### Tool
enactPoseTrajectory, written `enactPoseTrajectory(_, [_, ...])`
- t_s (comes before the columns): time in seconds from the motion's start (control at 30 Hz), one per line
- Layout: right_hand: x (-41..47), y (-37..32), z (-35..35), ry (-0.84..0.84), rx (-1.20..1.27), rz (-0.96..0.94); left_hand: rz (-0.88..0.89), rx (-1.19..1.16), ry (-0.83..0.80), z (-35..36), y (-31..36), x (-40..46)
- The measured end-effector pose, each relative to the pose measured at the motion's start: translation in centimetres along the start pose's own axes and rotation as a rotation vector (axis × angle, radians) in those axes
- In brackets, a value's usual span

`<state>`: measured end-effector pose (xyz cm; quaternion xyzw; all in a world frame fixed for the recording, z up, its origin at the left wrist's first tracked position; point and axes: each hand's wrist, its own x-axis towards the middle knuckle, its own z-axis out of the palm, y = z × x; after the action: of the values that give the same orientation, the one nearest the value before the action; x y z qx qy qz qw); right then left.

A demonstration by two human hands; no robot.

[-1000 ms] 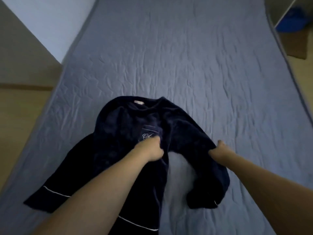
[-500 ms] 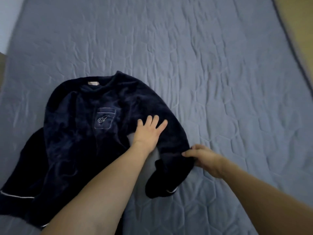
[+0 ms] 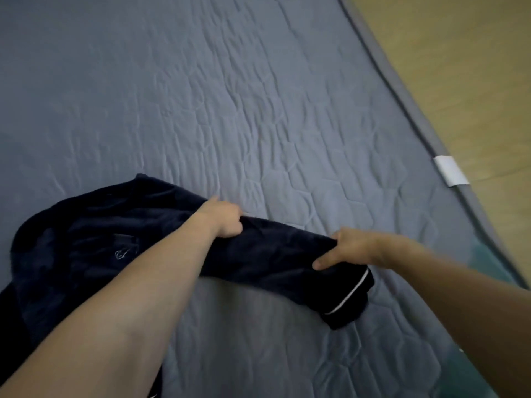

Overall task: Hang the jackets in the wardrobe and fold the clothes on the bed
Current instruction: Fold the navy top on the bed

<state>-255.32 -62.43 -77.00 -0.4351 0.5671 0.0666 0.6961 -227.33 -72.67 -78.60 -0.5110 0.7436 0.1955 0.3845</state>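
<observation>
On near left of bed (image 3: 258, 110): one navy top (image 3: 86, 248), sleeve stretched right. Left hand (image 3: 222, 219) fingers clamped on sleeve; right hand (image 3: 347, 249) fingers pinch it near one white-piped cuff (image 3: 349, 297).

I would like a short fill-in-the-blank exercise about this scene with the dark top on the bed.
1. Both hands grip one ____ of the navy top.
2. The cuff near the right hand has a thin ____ stripe.
3. The left hand grips the fabric closer to the ____ pocket.
4. The top lies on a quilted ____.

Missing words: sleeve; white; chest; bed
</observation>
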Motion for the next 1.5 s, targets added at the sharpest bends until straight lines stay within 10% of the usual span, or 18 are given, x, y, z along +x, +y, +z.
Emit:
enactPoseTrajectory(0.3, [-6.2, 6.0, -9.6, 0.002, -0.420, 0.496, 0.019, -0.198, 0.398, -6.1, 9.8, 2.9])
enactPoseTrajectory(0.57, [-3.2, 8.8, -2.9, 0.729, -0.847, 0.360, -0.013, -0.224, 0.342, -0.9, 14.4, 2.7])
enactPoseTrajectory(0.73, [1.4, 2.5, 5.6, 0.621, -0.814, 0.000, -0.061, -0.199, 0.444, 4.9, 5.5, -1.9])
enactPoseTrajectory(1.17, [14.5, -24.9, 34.2, 0.319, -0.706, -0.317, -0.824, -0.733, 0.037, 25.2, -29.0, -19.9])
enactPoseTrajectory(1.4, [21.9, -32.7, 42.3, 0.275, 0.044, -0.042, -0.473, -1.385, 0.072, 30.7, -31.6, -22.2])
enactPoseTrajectory(1.5, [23.6, -34.6, 42.8, 0.304, -0.021, -0.047, -0.553, -1.224, 0.195, 27.7, -38.6, -22.5])
